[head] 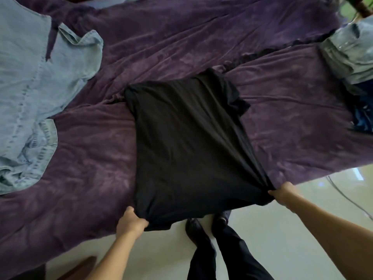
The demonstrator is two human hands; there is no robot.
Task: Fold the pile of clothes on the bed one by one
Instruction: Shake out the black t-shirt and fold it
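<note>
A black T-shirt (187, 142) lies spread on the purple bed cover (84, 150), its lower hem hanging past the bed's near edge. My left hand (131, 221) grips the hem's left corner. My right hand (282, 191) grips the right corner, and the cloth is pulled taut between them. One short sleeve (238, 100) sticks out at the shirt's upper right. The far end of the shirt is bunched against folds in the cover.
A light blue denim shirt (34, 93) lies open at the left. Folded pale jeans (351, 51) sit on a dark blue garment (363, 116) at the right edge. Below the bed are a pale tiled floor (272, 229), my dark trouser legs (222, 249) and a cable (343, 197).
</note>
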